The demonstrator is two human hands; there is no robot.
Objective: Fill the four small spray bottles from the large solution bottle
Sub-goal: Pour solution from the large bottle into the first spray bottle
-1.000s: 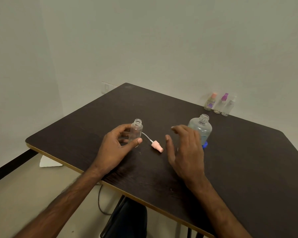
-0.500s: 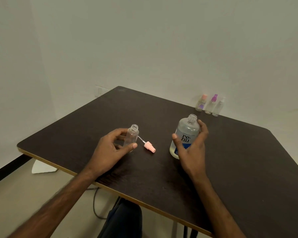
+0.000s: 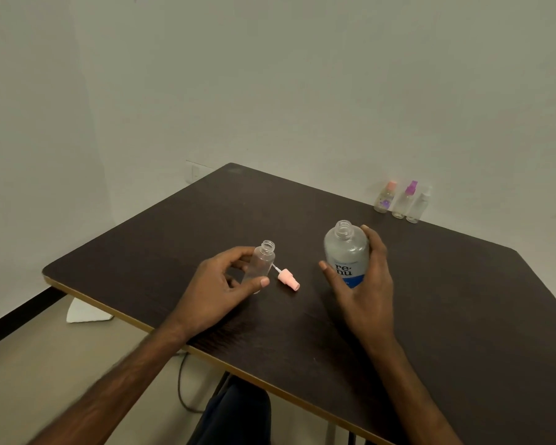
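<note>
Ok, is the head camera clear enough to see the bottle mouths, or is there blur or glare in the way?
Head view: both open mouths read sharp, the small spray bottle in the left hand and the large solution bottle in the right hand; light is dim and even, no strong glare; only the left forearm is motion-blurred; the three far bottles look soft.

The large solution bottle (image 3: 346, 252) bears a label reading "re-nu" — nothing else is legible.
</note>
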